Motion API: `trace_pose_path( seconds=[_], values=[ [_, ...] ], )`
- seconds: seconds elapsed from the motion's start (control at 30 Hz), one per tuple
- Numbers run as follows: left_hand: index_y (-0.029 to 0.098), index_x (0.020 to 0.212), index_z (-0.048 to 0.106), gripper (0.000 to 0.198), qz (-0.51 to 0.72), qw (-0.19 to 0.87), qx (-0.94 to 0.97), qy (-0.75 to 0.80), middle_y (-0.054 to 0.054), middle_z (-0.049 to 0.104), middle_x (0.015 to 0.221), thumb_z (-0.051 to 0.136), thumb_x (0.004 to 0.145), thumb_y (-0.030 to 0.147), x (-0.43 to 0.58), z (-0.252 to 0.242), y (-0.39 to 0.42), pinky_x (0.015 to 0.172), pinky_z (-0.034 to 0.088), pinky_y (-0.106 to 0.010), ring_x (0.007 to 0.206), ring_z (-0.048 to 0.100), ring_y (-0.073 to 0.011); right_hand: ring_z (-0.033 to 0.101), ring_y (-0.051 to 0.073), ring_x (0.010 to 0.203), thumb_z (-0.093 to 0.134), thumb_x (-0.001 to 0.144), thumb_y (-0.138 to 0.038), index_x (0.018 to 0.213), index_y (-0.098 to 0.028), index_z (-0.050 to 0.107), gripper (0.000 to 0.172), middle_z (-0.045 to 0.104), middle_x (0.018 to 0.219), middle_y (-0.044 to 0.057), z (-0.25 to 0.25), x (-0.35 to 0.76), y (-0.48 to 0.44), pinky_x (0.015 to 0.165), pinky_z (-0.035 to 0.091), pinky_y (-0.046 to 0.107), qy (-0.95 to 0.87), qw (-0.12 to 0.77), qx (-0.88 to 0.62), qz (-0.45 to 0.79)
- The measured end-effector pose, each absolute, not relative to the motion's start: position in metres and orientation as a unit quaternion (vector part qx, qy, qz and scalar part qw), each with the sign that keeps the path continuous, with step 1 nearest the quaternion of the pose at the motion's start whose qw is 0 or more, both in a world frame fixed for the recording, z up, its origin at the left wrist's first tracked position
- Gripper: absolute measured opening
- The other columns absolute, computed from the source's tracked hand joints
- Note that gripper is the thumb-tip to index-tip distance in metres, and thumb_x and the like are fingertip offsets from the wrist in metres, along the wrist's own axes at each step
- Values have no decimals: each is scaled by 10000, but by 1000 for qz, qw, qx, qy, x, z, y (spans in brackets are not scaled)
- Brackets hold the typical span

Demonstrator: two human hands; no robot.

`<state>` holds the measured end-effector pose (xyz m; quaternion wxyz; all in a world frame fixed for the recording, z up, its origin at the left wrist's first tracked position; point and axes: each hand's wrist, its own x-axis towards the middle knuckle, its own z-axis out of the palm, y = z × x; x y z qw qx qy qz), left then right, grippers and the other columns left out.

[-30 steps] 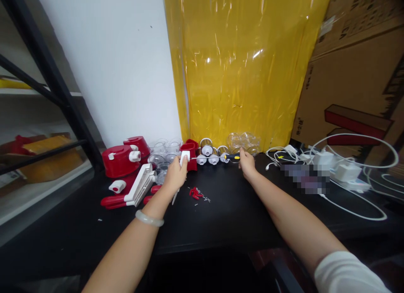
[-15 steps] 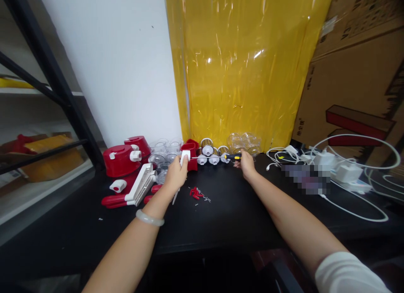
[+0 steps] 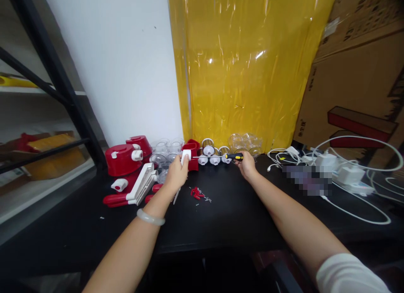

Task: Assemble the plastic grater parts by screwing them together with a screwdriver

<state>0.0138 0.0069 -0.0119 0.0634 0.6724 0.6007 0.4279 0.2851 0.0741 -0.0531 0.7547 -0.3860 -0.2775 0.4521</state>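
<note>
My left hand (image 3: 178, 171) is closed around a white plastic part (image 3: 186, 153), a long piece whose lower end shows beneath the wrist. In my right hand (image 3: 248, 164) is a screwdriver (image 3: 234, 157) with a black and yellow handle. Its thin shaft lies level and points left, the tip at the white part; whether a screw sits there is too small to tell. On the black table below the hands lies a small pile of red pieces (image 3: 197, 193), with several small screws (image 3: 207, 199) beside it.
Red housings (image 3: 119, 160) and a white lever with a red handle (image 3: 140, 185) lie at the left. Behind my hands stand clear cups (image 3: 167, 145), a red part (image 3: 191, 163) and metal grater drums (image 3: 208, 146). White cables and chargers (image 3: 326, 162) spread over the right.
The screwdriver handle has turned slightly in my right hand, and the fingers have shifted on it. The whole view has moved a little; my left hand keeps its hold on the white part.
</note>
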Motion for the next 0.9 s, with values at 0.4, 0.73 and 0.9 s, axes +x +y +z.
trace_pose_path(
  seconds=[0.4,0.73,0.9],
  values=[
    [177,1007,561,412,428,73,674,598,-29,640,638,315,973,506,13,-12,7,673,452,-351,628,658,-251,526,98,382,556,808,-291,763,-209,502,108,534,529,-63,-57,287,77,325,351,177,-296,749,-397,440],
    [189,985,562,390,433,70,674,594,-19,626,606,321,972,496,14,-11,5,677,452,-350,644,662,-255,535,93,414,545,807,-294,771,-210,509,99,536,535,-64,-57,286,78,342,362,167,-298,754,-390,437],
    [190,994,558,400,433,81,670,597,-25,631,620,325,966,514,14,-12,6,659,450,-348,634,658,-255,518,84,388,594,816,-377,765,-214,504,194,530,525,-71,-62,289,81,330,357,167,-315,748,-399,427]
  ],
)
